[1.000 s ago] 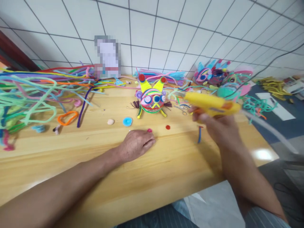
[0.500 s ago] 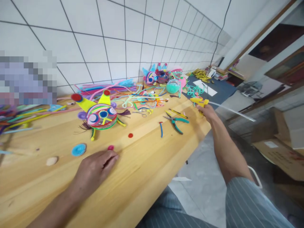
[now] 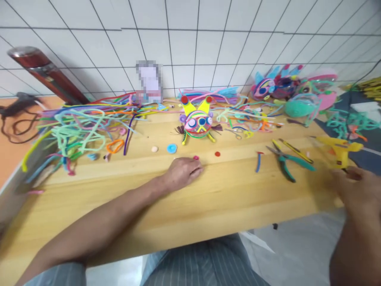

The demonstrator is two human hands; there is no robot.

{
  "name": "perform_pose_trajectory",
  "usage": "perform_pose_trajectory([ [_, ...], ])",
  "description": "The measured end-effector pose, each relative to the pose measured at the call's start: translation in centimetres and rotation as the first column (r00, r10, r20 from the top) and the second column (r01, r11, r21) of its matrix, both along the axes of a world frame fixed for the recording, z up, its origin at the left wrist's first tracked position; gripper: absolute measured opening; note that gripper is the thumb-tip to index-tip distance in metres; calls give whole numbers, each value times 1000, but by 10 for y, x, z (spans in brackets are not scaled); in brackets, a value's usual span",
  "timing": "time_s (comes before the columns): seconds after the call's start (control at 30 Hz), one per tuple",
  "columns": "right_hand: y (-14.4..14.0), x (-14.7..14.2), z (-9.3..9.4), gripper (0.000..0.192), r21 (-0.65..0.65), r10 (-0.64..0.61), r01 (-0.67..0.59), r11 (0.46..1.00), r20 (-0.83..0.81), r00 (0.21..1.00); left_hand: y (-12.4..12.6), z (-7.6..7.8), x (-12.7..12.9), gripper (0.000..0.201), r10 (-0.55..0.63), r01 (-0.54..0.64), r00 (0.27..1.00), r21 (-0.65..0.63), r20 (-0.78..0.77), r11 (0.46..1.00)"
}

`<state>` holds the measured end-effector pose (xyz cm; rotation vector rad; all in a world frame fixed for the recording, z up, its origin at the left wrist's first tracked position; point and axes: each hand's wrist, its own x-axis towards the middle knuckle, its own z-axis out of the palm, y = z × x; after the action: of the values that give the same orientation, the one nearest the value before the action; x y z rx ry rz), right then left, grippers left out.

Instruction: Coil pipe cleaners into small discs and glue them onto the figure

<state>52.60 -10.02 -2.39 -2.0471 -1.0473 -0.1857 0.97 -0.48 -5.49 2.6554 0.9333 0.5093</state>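
My left hand (image 3: 183, 172) rests on the wooden table with its fingers curled closed. A small pink disc (image 3: 195, 158) shows against the far side of those fingers; whether they grip it is hidden. My right hand (image 3: 357, 184), blurred, is closed around the lower handle of a yellow hot glue gun (image 3: 341, 151) whose nozzle points left. Beyond my left hand stands a mask-like figure (image 3: 198, 125) with yellow horns and round eyes. A red disc (image 3: 217, 154), a blue coil (image 3: 172, 148) and a beige pad (image 3: 154, 149) lie nearby.
Green-handled pliers (image 3: 290, 159), a yellow cutter (image 3: 296, 151) and a blue stem piece (image 3: 258, 162) lie left of the glue gun. Tangled pipe cleaners (image 3: 80, 129) cover the left. Finished figures (image 3: 297, 95) stand against the tiled wall. A dark red cylinder (image 3: 49, 75) leans at left.
The view has swung left, bringing the left end of the table into sight. My right hand now sits lower on the glue gun's handle. My left hand stays closed beside the pink disc.
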Motion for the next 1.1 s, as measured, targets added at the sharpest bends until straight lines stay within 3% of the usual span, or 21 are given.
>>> perform_pose_trajectory([
  [0.03,-10,-17,0,39,-35,-51,52,998,44,998,-2,4,1,27,-12,11,1000,-12,-15,1000],
  [0.07,-16,-38,1,30,-42,-10,12,999,51,999,-4,8,1,27,-28,27,999,-29,-30,999],
  [0.13,-19,-86,7,15,-89,263,-260,961,16,965,-9,18,3,26,-71,67,995,-59,-70,996],
  [0.2,-6,-132,15,13,-108,501,-495,862,25,865,-15,27,4,26,-125,116,985,-77,-120,990],
  [0.3,25,-190,24,12,-195,750,-731,654,44,660,-24,36,0,25,-166,153,970,-83,-179,985],
  [0.37,45,-219,25,13,-257,819,-784,565,60,571,-28,37,-6,25,-130,116,972,-82,-194,990],
  [0.5,72,-264,19,16,-383,892,-811,442,89,444,-29,36,-25,23,1,-20,987,-117,-161,993],
  [0.6,83,-288,13,19,-445,928,-819,362,91,361,-28,33,-36,22,31,-49,992,-144,-121,988],
  [0.7,89,-306,7,20,-468,940,-818,334,96,329,-29,30,-39,24,1,-22,992,-158,-127,987],
  [0.83,94,-322,1,22,-497,935,-796,347,112,338,-30,26,-38,25,-43,18,985,-149,-170,989],
  [1.1,93,-326,-6,16,-521,938,-784,338,120,325,-29,20,-37,25,-49,29,992,-158,-120,987],
])
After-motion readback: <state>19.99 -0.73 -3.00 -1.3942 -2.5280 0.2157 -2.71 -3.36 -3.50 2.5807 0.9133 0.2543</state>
